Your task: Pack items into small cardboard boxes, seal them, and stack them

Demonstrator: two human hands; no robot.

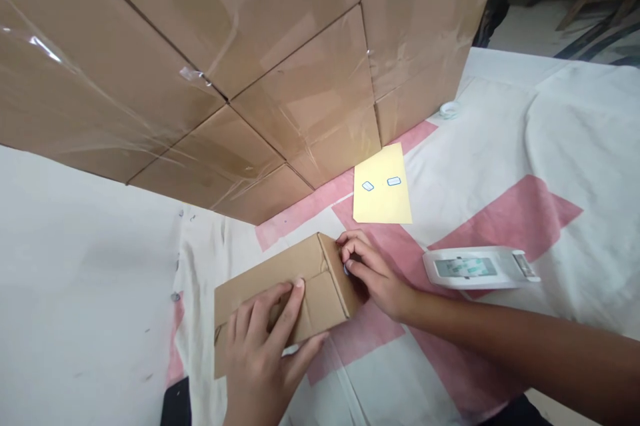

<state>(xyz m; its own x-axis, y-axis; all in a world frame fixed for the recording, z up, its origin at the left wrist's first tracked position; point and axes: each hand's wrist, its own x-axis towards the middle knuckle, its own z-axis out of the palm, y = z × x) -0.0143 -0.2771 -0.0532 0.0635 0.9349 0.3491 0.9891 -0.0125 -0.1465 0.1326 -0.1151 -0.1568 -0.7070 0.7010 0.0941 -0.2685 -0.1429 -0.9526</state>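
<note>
A small brown cardboard box [280,265] lies tilted on the cloth in front of me. My left hand [265,339] rests on its upper face, fingers laid across the cardboard and the thumb apart near the lower edge. At the box's right end, my right hand [373,273] has its thumb and fingertips pinched together against or close to the end face. A tiny bluish-white bit shows at those fingertips, too small to name. Just beyond lies a yellow sheet [383,203] bearing two small blue-bordered labels.
A wall of large taped cartons [300,93] stands behind. To the right lies a white handheld device [480,268] with a window, and farther back a tape roll [449,110]. The pink-and-white cloth [500,213] is wrinkled. A dark object [176,405] sits at lower left.
</note>
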